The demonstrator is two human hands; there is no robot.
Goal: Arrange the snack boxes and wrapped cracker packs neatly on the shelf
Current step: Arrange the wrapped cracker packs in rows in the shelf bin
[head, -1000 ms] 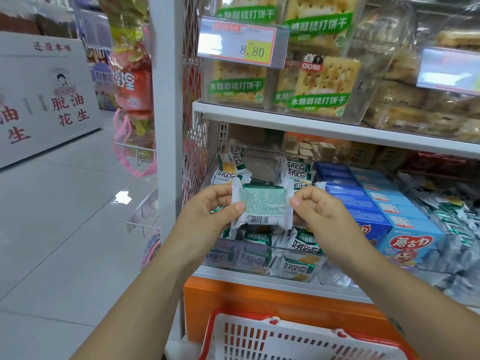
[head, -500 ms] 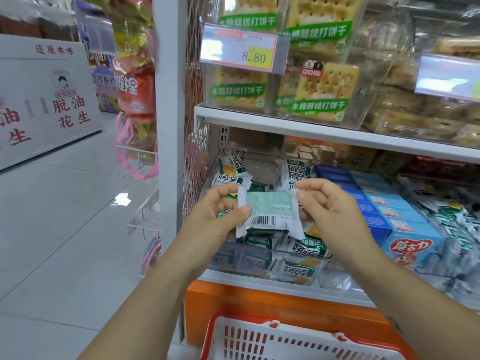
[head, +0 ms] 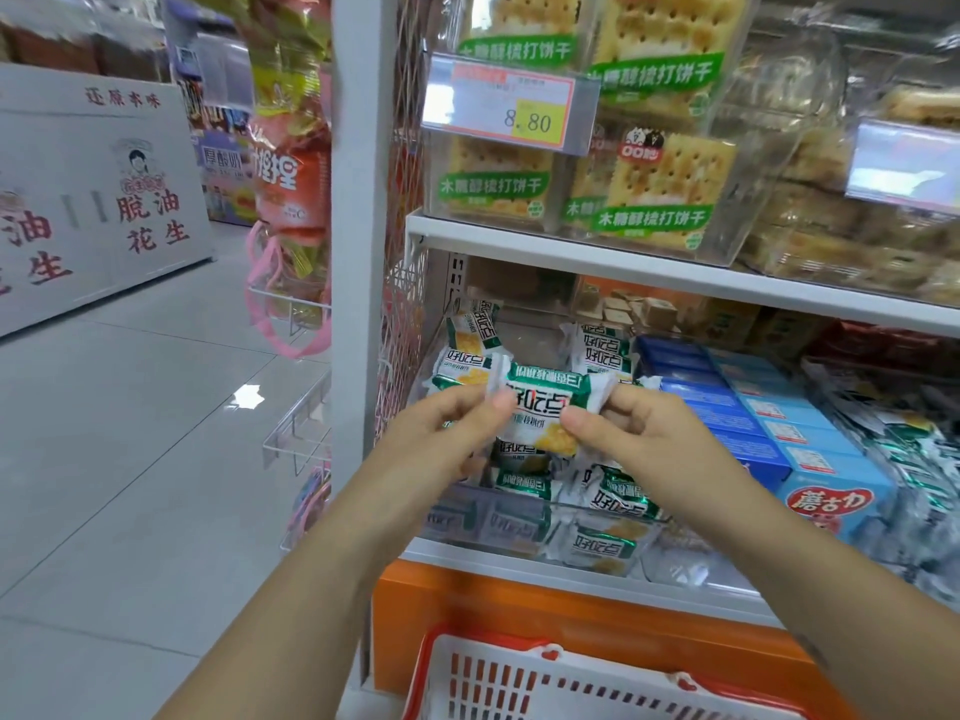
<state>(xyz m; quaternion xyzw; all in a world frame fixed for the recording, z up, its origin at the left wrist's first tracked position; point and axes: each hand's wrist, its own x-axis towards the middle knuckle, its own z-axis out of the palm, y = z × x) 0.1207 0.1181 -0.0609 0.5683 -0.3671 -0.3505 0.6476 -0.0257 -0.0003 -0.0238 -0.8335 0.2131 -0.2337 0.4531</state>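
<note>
In the head view we see both hands in front of the middle shelf (head: 524,561). Between them is one pack (head: 551,402), held level in the air above a clear bin (head: 493,517) at the left end of this shelf.

The pack is a small pillow-shaped wrapper, white with a green band along its top and green characters across the middle. A yellow cracker picture fills its lower part. Both short ends are crimped flat. The printed side faces us and the characters look upside down.

The left hand (head: 447,433) pinches the left end of the pack; its thumb lies on the front and the other fingers are curled behind. The right hand (head: 641,433) pinches the right end in the same way, thumb in front. The hands do not touch each other.

Under the held pack, the bin has many more packs (head: 615,504) of the same kind, lying loose and at different angles. Some stand tilted against the back. Just to the right of the bin there are blue boxes (head: 810,459) in rows, their short faces toward us.

On the upper shelf (head: 623,265) stand clear tubs (head: 662,187) of square crackers with green labels, and a price tag (head: 511,103) reads 8.80. Below, at the bottom edge, we see the rim of a red and white basket (head: 571,683).
</note>
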